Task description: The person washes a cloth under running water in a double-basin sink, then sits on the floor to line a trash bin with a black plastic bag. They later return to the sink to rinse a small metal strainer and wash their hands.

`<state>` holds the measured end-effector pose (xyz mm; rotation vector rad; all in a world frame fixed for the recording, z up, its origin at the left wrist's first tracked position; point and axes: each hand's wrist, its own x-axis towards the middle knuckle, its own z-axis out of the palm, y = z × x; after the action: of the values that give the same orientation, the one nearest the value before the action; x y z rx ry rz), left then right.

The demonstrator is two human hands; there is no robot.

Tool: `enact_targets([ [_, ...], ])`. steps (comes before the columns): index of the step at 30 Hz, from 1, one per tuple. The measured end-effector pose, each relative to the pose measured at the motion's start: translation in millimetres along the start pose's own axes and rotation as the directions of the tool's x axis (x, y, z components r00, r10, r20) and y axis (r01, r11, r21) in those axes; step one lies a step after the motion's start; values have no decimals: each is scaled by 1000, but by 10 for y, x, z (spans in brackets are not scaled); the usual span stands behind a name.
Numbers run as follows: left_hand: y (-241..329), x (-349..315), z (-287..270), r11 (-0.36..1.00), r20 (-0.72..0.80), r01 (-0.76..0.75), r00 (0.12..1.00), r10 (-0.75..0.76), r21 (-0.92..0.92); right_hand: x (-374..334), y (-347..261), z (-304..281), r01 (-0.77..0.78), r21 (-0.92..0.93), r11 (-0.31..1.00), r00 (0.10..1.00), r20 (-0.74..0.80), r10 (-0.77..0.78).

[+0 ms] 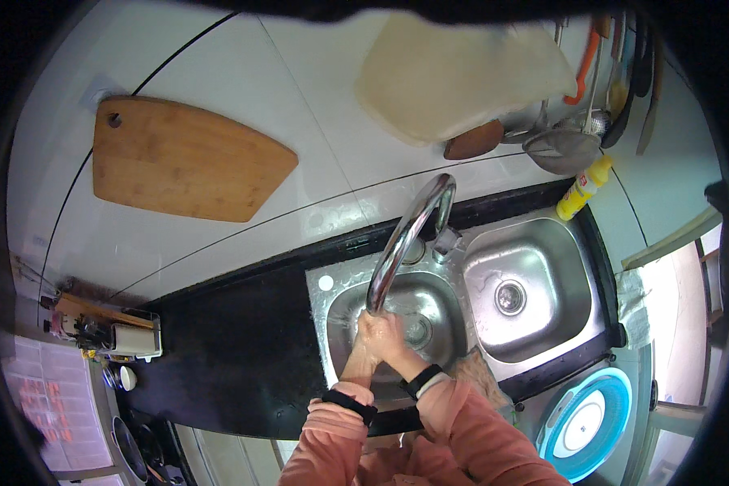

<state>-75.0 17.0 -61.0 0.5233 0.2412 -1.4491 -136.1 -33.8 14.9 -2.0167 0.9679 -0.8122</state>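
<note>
My left hand (pixel 366 343) and my right hand (pixel 390 337) are pressed together over the left basin (pixel 444 301) of a steel double sink, right beneath the mouth of the tall chrome faucet (pixel 399 243). The right hand's fingers wrap over the left hand; the left fingers are mostly hidden. Both hands look wet, and splashes show in the basin beside them. No tool is visible in either hand. Pink sleeves are pushed up, with dark bands at both wrists. A brownish cloth (pixel 481 377) lies on the sink's front edge, by my right forearm.
The right basin (pixel 535 251) has a round drain. Behind it stands a yellow bottle (pixel 585 188). A wooden cutting board (pixel 188 159) and several utensils, including a strainer (pixel 562 151), hang on the wall. Black countertop (pixel 235 340) stretches left; a blue basin (pixel 616 405) is at lower right.
</note>
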Motion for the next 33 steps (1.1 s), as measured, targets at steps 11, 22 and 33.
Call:
enact_targets([
  [11, 281, -293, 121, 885, -444, -64, 847, 292, 461, 357, 926, 10, -469, 137, 873, 870, 244, 429],
  [22, 279, 36, -100, 981, -15, 190, 982, -190, 32, 368, -140, -465, 147, 79, 986, 529, 836, -146],
  [33, 149, -162, 158, 989, -242, 145, 960, -141, -4, 394, -142, -1450, -24, 247, 969, 941, 333, -62],
])
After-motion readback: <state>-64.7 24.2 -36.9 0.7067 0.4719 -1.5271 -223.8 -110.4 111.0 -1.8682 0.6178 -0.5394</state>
